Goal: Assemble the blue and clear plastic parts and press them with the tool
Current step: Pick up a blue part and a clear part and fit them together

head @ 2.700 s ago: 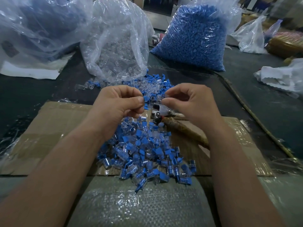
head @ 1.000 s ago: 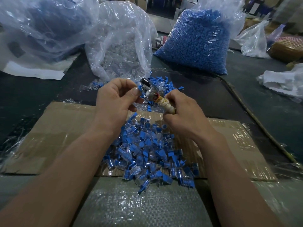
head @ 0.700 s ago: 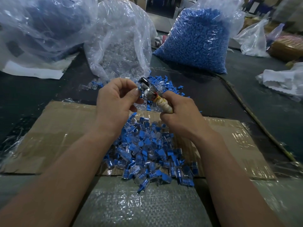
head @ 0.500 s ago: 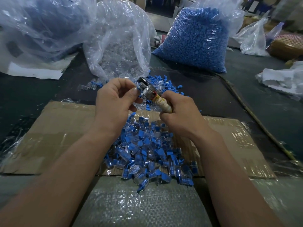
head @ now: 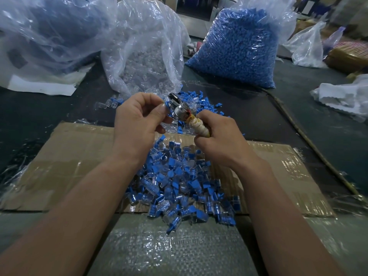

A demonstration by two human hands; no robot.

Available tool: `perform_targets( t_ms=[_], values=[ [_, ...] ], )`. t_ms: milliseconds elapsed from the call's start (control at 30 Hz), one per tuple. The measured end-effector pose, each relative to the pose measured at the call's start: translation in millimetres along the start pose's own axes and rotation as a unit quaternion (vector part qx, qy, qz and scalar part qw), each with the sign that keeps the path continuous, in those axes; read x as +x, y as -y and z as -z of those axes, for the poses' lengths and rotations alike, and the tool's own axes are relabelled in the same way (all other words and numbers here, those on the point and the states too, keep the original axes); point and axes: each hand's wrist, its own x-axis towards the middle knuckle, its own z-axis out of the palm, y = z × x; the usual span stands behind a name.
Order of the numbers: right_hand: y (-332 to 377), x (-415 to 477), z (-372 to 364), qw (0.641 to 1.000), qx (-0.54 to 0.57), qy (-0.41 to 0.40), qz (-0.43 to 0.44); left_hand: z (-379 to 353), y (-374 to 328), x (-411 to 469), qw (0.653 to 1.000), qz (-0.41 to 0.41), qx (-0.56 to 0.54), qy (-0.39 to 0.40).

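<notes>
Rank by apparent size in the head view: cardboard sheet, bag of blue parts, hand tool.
1. Cardboard sheet.
2. Bag of blue parts, farther off, so true size unsure.
3. Tool, gripped by the right hand.

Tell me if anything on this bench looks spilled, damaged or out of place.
Loose blue and clear parts lie scattered on the dark table by the mouth of the clear bag, off the cardboard that carries the main pile. The tool in the right hand has a handle bound in lumpy, worn-looking wrapping.
</notes>
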Motion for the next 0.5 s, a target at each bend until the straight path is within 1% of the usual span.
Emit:
perform_targets(
  t_ms=[233,500],
  values=[
    [0.1,-0.1,-1.0,1.000,0.000,-0.004,-0.007,0.8,-0.4,0.2,1.000,0.000,0.004,0.005],
    [-1.5,2.0,-4.6,1.000,-0.008,-0.024,-0.007,-1.1,1.9,-1.4,1.000,-0.012,0.024,-0.012]
  ],
)
